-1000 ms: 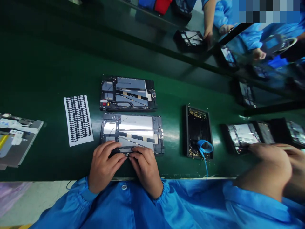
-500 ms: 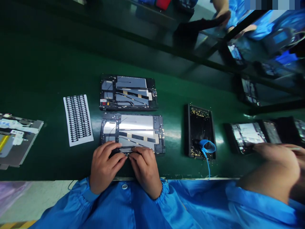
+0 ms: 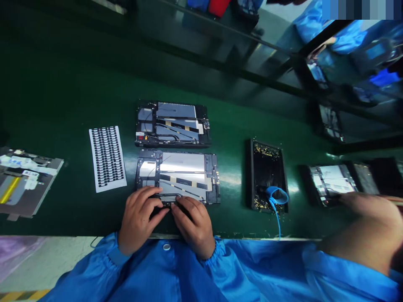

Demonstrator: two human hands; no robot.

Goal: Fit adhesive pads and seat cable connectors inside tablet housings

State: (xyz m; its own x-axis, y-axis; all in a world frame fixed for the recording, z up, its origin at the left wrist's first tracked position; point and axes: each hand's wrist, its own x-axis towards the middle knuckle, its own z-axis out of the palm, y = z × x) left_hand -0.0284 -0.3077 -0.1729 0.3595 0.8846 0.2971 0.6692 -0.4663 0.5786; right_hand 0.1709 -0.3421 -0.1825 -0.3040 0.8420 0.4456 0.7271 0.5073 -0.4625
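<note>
An opened tablet (image 3: 185, 167) lies flat in front of me, its silver battery plate, black strips and yellowish tape patches showing. My left hand (image 3: 140, 218) bends its fingers over the near edge, left of the middle, with the thumb at the front side. Close beside it, my right hand (image 3: 195, 224) grips the same edge, fingers on top and thumb near the left thumb. Whether a small part or cable sits between the fingertips is hidden. Just beyond lies a second opened tablet (image 3: 176, 111), untouched.
A white sheet of black stickers (image 3: 108, 159) lies to the left, past it a metal panel (image 3: 34, 184) with a yellow strip. On the right are a black tray (image 3: 252, 176) of small gold bits, a blue wrist strap (image 3: 278, 195) and a co-worker's blurred hand (image 3: 371, 209) at another device.
The view has shifted slightly, so the bench things appear a little further right. My fingers have moved slightly at the tablet's edge, and the right hand's fingers are a bit more spread.
</note>
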